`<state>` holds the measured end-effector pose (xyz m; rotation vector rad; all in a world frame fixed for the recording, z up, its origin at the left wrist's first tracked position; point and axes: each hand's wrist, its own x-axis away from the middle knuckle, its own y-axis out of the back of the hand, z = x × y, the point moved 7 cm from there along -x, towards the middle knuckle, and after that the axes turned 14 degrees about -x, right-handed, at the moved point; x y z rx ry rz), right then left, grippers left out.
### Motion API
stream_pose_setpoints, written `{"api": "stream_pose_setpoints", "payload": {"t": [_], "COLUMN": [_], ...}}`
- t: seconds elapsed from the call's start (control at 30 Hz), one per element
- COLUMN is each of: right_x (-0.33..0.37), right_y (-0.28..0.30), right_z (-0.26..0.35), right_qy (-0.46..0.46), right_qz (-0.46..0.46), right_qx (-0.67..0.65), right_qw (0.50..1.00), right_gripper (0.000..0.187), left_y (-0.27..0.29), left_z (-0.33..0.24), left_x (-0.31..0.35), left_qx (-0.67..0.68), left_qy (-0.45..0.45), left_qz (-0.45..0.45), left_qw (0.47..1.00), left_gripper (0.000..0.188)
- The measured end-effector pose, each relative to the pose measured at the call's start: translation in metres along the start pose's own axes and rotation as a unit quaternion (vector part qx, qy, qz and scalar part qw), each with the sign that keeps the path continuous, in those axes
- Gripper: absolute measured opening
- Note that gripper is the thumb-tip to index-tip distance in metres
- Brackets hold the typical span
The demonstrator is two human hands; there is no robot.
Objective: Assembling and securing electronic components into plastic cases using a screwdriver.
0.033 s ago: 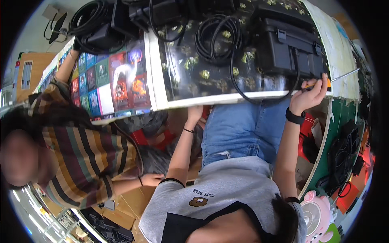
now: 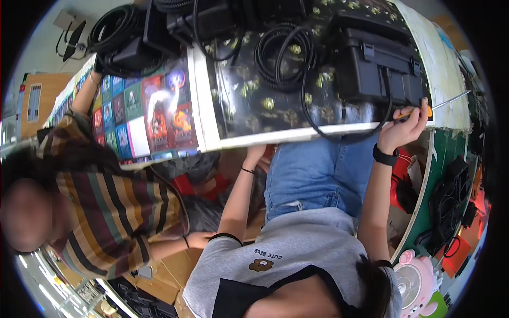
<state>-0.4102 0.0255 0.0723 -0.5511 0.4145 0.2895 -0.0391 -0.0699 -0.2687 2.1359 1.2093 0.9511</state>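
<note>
My right hand (image 2: pixel 404 127) is closed around the handle of a screwdriver (image 2: pixel 452 99), by the table's front right edge. Orange shows on the handle, and the metal shaft points off to the right. Just beyond this hand lies a black plastic case (image 2: pixel 366 79) with latches on its side. From the case a black cable (image 2: pixel 313 117) loops over the table's front edge and back to a coil (image 2: pixel 281 63) left of the case. My left hand (image 2: pixel 256 151) is down at the table edge near my lap; the edge hides its fingers.
More black boxes and coiled cables (image 2: pixel 114 32) stand at the back left. A person in a striped shirt (image 2: pixel 111 212) sits on my left, one arm reaching toward them. A pink fan (image 2: pixel 416 283) and a black bag (image 2: pixel 450 201) are on the right.
</note>
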Motion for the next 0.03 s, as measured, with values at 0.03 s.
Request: {"api": "stream_pose_setpoints", "payload": {"t": [0.03], "right_x": [0.0002], "right_y": [0.0044], "right_z": [0.0002], "right_qy": [0.011], "right_qz": [-0.003], "right_qx": [0.016], "right_qw": [1.0], "right_gripper": [0.03], "left_y": [-0.0057], "left_z": [-0.0071], "left_x": [-0.0195], "left_qx": [0.002], "left_qy": [-0.016], "left_qz": [0.008], "left_qw": [1.0], "left_gripper": [0.032]}}
